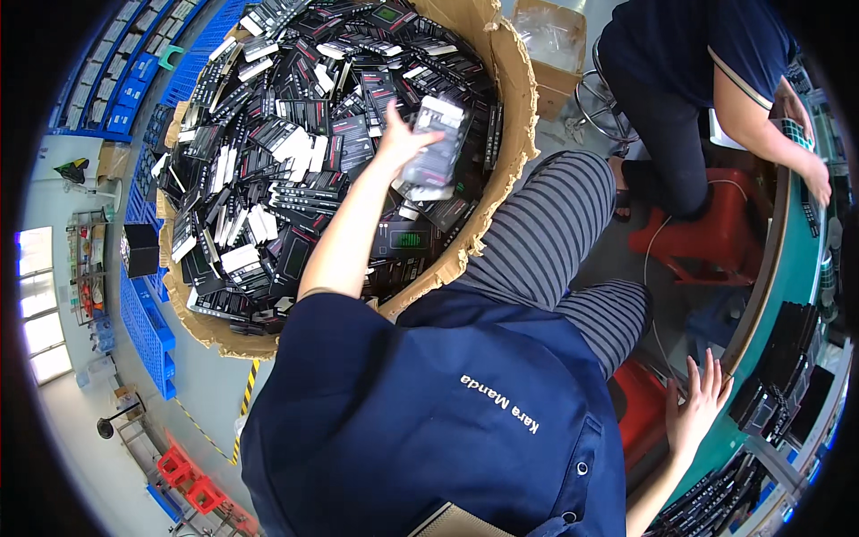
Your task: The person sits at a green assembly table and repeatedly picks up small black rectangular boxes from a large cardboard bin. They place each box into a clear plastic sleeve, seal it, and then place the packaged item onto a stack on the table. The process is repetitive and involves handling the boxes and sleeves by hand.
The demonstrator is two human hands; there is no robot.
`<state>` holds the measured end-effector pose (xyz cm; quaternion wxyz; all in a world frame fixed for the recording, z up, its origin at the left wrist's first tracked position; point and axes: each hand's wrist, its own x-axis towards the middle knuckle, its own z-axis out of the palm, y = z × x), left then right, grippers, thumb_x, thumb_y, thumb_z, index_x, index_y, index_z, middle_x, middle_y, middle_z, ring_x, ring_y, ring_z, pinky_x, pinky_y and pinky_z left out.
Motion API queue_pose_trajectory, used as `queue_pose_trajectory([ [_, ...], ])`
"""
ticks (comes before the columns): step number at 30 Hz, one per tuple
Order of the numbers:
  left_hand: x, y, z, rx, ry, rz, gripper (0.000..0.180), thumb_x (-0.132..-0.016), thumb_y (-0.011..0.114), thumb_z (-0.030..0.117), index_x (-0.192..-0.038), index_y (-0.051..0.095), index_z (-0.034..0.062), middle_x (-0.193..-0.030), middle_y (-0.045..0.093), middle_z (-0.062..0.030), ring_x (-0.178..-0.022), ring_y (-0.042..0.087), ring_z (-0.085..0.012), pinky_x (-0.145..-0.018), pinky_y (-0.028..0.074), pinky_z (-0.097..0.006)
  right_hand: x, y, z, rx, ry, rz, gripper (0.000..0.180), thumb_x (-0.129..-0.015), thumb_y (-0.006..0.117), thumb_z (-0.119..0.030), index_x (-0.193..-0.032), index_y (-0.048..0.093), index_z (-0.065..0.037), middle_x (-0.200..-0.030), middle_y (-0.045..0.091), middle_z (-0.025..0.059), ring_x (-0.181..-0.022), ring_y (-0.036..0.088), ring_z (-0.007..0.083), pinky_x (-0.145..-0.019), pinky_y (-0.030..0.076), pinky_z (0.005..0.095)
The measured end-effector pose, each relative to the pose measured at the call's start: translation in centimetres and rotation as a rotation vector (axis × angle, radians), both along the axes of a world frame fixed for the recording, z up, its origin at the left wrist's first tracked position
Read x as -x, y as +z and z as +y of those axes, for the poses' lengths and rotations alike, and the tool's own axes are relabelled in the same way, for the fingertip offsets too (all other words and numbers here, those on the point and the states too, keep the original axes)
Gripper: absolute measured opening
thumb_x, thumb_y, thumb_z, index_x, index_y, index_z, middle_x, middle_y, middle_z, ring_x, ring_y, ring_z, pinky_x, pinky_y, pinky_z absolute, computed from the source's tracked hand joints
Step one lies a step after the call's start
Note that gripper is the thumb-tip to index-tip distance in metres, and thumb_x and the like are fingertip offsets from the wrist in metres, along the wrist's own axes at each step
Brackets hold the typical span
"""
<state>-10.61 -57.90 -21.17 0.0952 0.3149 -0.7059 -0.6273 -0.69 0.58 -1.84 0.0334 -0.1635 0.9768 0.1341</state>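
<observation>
My left hand (404, 143) is over a large round-shaped cardboard bin, with thumb and fingers spread apart. Right beside its fingers are several flat black-and-white packages (438, 148), smeared by motion; whether the fingers still touch them I cannot tell. Below lies a heap of thin black boxes (304, 116), many with white or grey edges, jumbled at all angles. My right hand (696, 403) is at the edge of the green-topped workbench (716, 461), fingers stretched out and nothing in them. Close to it on the bench are more black boxes (761, 403).
The bin's torn cardboard rim (514, 98) curves around the heap beside my legs. A co-worker (662, 89) sits at the far right, arms over the bench. Red stools (707, 228) stand below it. A carton with clear plastic (548, 45) is at the back; blue pallets (143, 331) stand left.
</observation>
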Motion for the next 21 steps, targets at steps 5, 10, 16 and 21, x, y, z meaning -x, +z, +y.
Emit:
queue_pose_trajectory([
  [5, -7.2, -9.8, -1.5, -0.094, 0.006, -0.284, 0.090, -0.065, 0.091, 0.035, -0.138, 0.049, 0.0027, -0.130, 0.056, -0.0266, -0.117, 0.058, -0.0362, -0.102, 0.046, -0.047, 0.5, 0.2, 0.2, 0.008, 0.019, 0.001, 0.047, -0.085, 0.069, -0.027, -0.128, 0.061, -0.009, -0.149, 0.046, 0.0116, -0.139, 0.040, 0.0340, -0.120, 0.016, 0.0545],
  [10, -5.5, -6.6, 2.4, 0.269, -0.113, -0.437, 0.130, -0.050, 0.095, 0.048, -0.152, 0.028, 0.0050, -0.143, 0.032, -0.0306, -0.132, 0.039, -0.0415, -0.113, 0.034, -0.041, 0.3, 0.1, 0.2, -0.007, 0.012, 0.002, 0.047, -0.086, 0.068, -0.027, -0.128, 0.060, -0.009, -0.150, 0.045, 0.0117, -0.139, 0.039, 0.0341, -0.120, 0.016, 0.0548],
  [16, -6.4, -11.1, 2.3, -0.052, 0.057, -0.060, 0.142, -0.053, 0.097, 0.030, -0.152, 0.001, -0.0022, -0.149, 0.031, -0.0258, -0.136, 0.038, -0.0321, -0.112, 0.035, -0.038, 0.0, 0.4, -0.5, 0.030, 0.019, 0.017, 0.047, -0.083, 0.071, -0.024, -0.126, 0.062, -0.009, -0.148, 0.046, 0.0132, -0.138, 0.041, 0.0343, -0.119, 0.018, 0.0546],
  [21, -2.7, -8.4, 3.4, 0.054, -0.315, -0.207, 0.102, -0.058, 0.093, 0.037, -0.139, 0.043, -0.0024, -0.135, 0.054, -0.0187, -0.123, 0.053, -0.0308, -0.106, 0.041, -0.038, -0.1, 1.0, -1.7, 0.133, -0.028, 0.091, 0.050, -0.074, 0.080, -0.021, -0.120, 0.065, -0.010, -0.140, 0.053, 0.0136, -0.131, 0.047, 0.0312, -0.115, 0.027, 0.0522],
])
